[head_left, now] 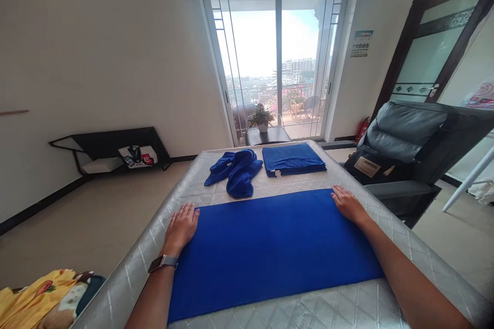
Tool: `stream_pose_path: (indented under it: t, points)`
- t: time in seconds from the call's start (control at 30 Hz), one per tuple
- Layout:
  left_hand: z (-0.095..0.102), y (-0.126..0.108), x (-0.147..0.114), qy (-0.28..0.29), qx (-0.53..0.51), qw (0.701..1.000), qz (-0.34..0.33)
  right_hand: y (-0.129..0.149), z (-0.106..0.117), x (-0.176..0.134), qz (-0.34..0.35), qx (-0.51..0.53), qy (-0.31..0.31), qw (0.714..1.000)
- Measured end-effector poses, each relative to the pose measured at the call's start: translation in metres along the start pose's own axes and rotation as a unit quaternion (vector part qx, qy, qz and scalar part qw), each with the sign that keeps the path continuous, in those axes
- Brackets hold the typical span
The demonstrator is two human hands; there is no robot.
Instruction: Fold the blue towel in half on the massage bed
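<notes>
A blue towel (274,247) lies spread flat across the quilted mattress (332,303). At its far left corner rests my left hand (182,226), palm down with fingers stretched out; a watch (162,263) is on that wrist. My right hand (348,203) lies flat on the far right corner, fingers extended. Beyond the spread towel, a crumpled blue towel (241,172) sits in a loose heap on the left. To the right of the heap is a neatly folded stack of blue towels (294,158) with a small white tag at its front edge.
A dark recliner chair (409,139) holding a black bag (372,167) stands close on the right. Past the mattress's far end, a potted plant (262,117) is before the sliding glass door (278,61). Yellow patterned fabric (42,295) lies at lower left.
</notes>
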State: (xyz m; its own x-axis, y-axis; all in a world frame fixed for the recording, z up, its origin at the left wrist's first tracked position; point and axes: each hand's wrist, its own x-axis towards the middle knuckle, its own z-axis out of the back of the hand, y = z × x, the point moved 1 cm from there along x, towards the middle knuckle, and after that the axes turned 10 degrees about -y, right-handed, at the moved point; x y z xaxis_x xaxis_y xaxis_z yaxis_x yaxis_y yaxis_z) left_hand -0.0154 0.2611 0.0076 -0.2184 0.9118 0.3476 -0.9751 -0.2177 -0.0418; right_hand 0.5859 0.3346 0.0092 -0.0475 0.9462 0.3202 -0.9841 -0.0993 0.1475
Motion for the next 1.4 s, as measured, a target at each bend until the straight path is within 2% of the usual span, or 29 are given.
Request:
stream_pose_path:
  t: [0.1,0.23,0.3,0.37,0.43,0.5,0.6,0.7,0.83,0.93,1.03,1.2,1.3,1.4]
  points:
    - [0.011,-0.051,-0.007,-0.033,-0.065,0.993,-0.096,0.048,0.014,-0.009,0.053,0.031,-0.015,0.998]
    - [0.013,-0.144,-0.021,-0.052,-0.14,0.955,-0.256,0.141,0.024,-0.022,0.167,0.109,-0.013,0.98]
    - [0.009,-0.182,-0.025,-0.051,-0.139,0.943,-0.298,0.184,0.019,-0.026,0.197,0.134,0.007,0.971]
    - [0.002,-0.206,-0.027,-0.054,-0.135,0.938,-0.315,0.216,0.009,-0.029,0.192,0.142,0.03,0.97]
    - [-0.007,-0.216,-0.027,-0.06,-0.136,0.936,-0.317,0.234,-0.004,-0.031,0.179,0.143,0.047,0.972]
    - [-0.016,-0.217,-0.027,-0.07,-0.134,0.937,-0.316,0.242,-0.015,-0.032,0.174,0.143,0.054,0.973]
    - [-0.03,-0.214,-0.026,-0.08,-0.13,0.936,-0.319,0.241,-0.025,-0.032,0.181,0.139,0.06,0.972]
    - [-0.037,-0.211,-0.025,-0.079,-0.129,0.935,-0.32,0.237,-0.025,-0.031,0.181,0.132,0.067,0.972]
    - [-0.036,-0.197,-0.02,-0.064,-0.121,0.948,-0.288,0.222,-0.02,-0.027,0.166,0.118,0.076,0.976]
    - [-0.032,-0.169,-0.017,-0.046,-0.104,0.962,-0.248,0.186,-0.014,-0.021,0.141,0.09,0.093,0.981]
    - [-0.029,-0.124,-0.013,-0.015,-0.073,0.973,-0.217,0.129,-0.009,-0.014,0.11,0.046,0.096,0.988]
    - [-0.029,-0.022,-0.004,0.026,-0.036,0.986,-0.158,0.03,-0.007,-0.006,0.03,-0.04,0.09,0.995]
    - [-0.029,0.027,-0.002,0.048,-0.035,0.995,-0.078,0.001,-0.01,-0.001,0.0,-0.063,0.101,0.993]
    - [-0.027,0.049,-0.002,0.076,-0.05,0.996,-0.02,-0.005,-0.013,0.001,-0.014,-0.063,0.108,0.992]
